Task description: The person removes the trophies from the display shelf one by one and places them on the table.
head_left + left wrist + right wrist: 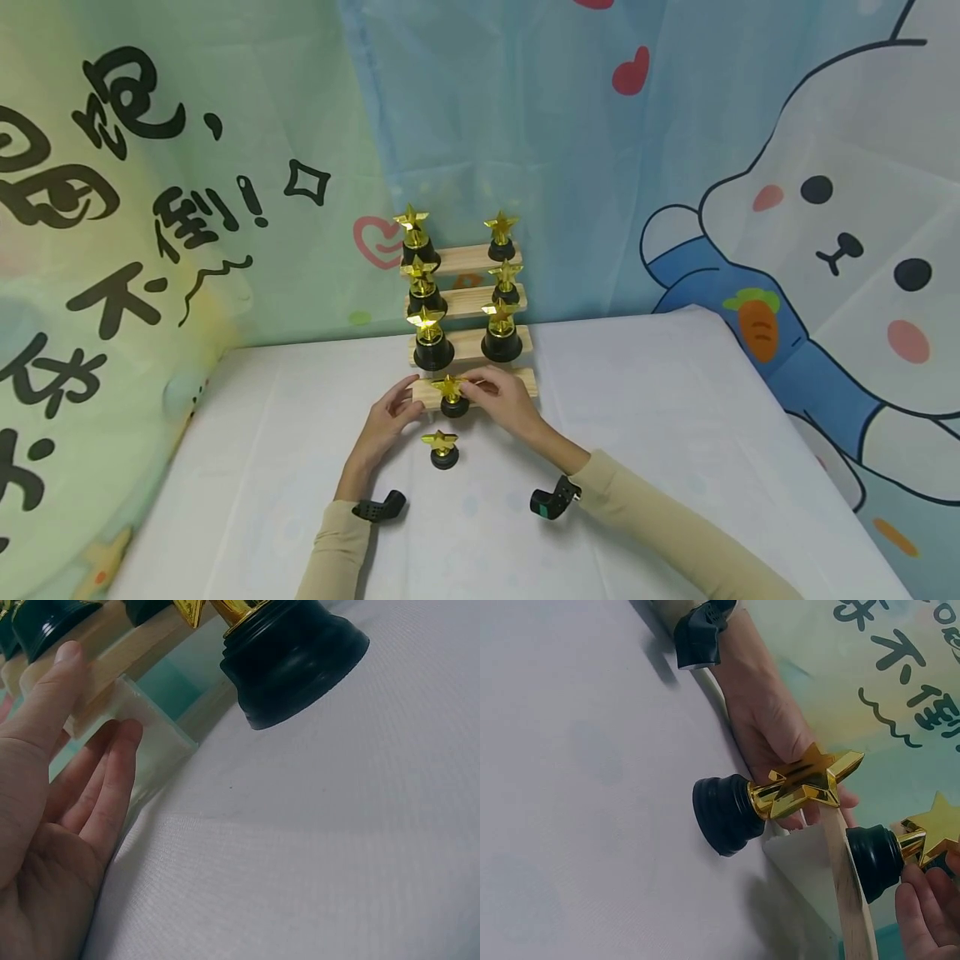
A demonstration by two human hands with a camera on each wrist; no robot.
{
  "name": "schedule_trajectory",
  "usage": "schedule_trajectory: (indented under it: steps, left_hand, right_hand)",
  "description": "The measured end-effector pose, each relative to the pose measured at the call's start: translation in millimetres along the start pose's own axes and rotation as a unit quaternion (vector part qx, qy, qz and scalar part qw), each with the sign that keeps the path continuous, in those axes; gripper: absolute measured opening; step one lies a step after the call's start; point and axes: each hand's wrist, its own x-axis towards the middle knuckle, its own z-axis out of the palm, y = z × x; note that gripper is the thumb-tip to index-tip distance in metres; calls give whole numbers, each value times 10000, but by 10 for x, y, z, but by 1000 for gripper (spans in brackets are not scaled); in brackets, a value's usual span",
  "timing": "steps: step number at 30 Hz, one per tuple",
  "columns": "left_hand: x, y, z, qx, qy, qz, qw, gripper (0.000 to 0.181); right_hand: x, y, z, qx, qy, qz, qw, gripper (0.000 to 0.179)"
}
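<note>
Near the left end of the lowest wooden shelf (480, 398), my left hand (392, 415) has its thumb and fingers extended around the board's end. In the left wrist view, the left fingertips lie beside the clear support panel (161, 724) under the board. My right hand (504, 402) pinches the gold star of a small trophy (453, 407), its black base against that lowest board. A second small star trophy (443, 452) stands on the table in front of the rack, between the forearms.
Higher boards of the stepped rack (468, 302) carry several star trophies, one at each end, such as a larger one (502, 342) at right. White cloth covers the table (637, 400). Behind it hangs a printed backdrop (525, 108).
</note>
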Motion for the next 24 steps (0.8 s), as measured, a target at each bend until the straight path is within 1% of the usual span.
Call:
schedule_trajectory:
  steps: [1,4,10,18,21,24]
  left_hand:
    - [-17,29,6,1,-6,18,10000,60]
    - [-31,52,13,-3,-24,40,10000,60]
    - [-30,54,14,-34,-44,-4,10000,60]
    - [-30,36,13,8,8,-36,10000,59]
    - [-35,48,20,22,28,-45,10000,59]
    - [-35,51,26,79,40,-48,9999,59]
  right_hand:
    - [-8,-3,-7,-25,3,7,10000,21]
    - [-32,-9,-26,-94,4,37,9999,23]
    - [-96,9,-75,-139,15,90,9999,25]
    - [-199,36,-146,43,-31,-183,9998,20]
    - [-248,37,-171,136,-40,-192,9997,20]
    - [-328,-106,-225,215,-76,-113,9997,20]
